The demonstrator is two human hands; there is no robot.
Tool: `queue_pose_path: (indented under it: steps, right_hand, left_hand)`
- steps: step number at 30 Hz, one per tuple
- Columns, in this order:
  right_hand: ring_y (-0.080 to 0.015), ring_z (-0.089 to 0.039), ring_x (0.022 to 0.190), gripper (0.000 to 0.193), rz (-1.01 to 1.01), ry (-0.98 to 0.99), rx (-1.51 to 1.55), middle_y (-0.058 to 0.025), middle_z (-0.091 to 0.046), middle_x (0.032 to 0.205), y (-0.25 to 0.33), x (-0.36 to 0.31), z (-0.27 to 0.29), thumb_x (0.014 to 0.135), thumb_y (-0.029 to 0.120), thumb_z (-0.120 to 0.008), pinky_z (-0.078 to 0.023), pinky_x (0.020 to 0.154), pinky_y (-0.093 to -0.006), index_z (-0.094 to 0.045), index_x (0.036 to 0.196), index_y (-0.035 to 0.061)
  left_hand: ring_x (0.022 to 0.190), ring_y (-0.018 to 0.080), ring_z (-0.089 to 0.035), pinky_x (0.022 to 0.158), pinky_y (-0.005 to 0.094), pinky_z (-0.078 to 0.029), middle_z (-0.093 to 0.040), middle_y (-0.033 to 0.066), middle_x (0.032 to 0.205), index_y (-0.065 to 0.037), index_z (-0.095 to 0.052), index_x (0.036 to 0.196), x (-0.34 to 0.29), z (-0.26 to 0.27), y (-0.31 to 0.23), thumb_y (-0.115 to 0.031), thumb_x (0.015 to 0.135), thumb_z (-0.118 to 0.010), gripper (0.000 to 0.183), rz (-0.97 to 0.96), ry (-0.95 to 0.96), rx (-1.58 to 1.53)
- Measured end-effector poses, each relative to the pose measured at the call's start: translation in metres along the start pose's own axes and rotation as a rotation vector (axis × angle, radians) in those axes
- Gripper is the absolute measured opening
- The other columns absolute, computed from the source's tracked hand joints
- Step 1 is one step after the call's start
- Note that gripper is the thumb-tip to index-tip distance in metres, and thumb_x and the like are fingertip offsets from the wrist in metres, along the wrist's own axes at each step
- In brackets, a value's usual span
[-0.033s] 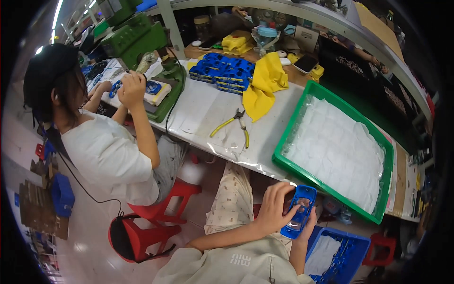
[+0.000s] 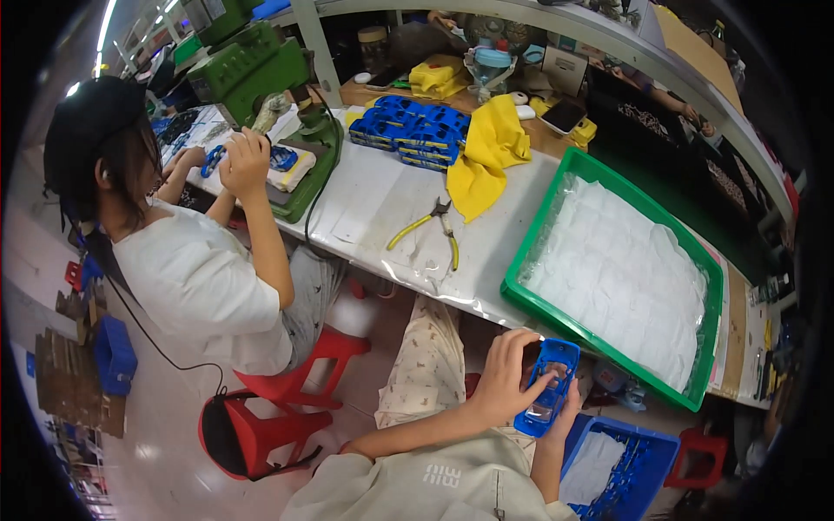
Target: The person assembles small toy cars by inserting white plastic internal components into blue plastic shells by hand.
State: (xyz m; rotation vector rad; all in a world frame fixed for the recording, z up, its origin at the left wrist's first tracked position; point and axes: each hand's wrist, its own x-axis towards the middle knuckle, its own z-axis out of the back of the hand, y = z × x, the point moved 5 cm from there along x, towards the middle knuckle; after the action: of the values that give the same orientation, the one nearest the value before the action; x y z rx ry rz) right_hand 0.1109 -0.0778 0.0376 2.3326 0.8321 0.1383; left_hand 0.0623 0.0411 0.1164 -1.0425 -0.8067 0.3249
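Note:
Above my lap, just off the table's front edge, a blue toy car body with clear windows is held between both hands. My left hand reaches over it from the left, its thumb pressed on the window area and its fingers bent toward the far end. My right hand grips the car from below along its right side; most of its fingers are hidden behind the car. On the table, a green tray lined with white padded sheets stands just beyond the car.
Yellow-handled pliers lie on the white table. Behind them are stacked blue car bodies and a yellow cloth. A co-worker sits at a green machine to the left. A blue crate with blue parts stands below right.

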Motion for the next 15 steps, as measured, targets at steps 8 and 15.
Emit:
queue_pose_path:
  steps: [8, 15]
  right_hand:
    - [-0.0122, -0.048, 0.098, 0.042, 0.094, 0.080, -0.771, -0.0078, -0.051, 0.108, 0.023, 0.013, -0.053, 0.078, 0.009, -0.056, -0.041, 0.080, -0.0233, -0.039, 0.116, 0.0048]
    - [-0.0055, -0.049, 0.073, 0.014, 0.054, -0.101, -1.014, -0.0020, -0.056, 0.087, 0.031, 0.017, -0.047, 0.087, 0.004, -0.045, -0.042, 0.064, -0.0196, -0.049, 0.100, 0.0028]
  left_hand:
    - [0.080, 0.0293, -0.050, 0.069, 0.0349, -0.041, -0.053, 0.0119, 0.081, -0.002, -0.060, 0.083, 0.016, -0.003, 0.018, -0.003, 0.074, -0.059, 0.009, 0.144, 0.191, -0.170]
    - [0.077, 0.0298, -0.047, 0.068, 0.0363, -0.038, -0.050, 0.0128, 0.084, 0.000, -0.054, 0.087, 0.013, -0.015, 0.020, -0.004, 0.077, -0.056, 0.012, 0.101, 0.229, -0.130]
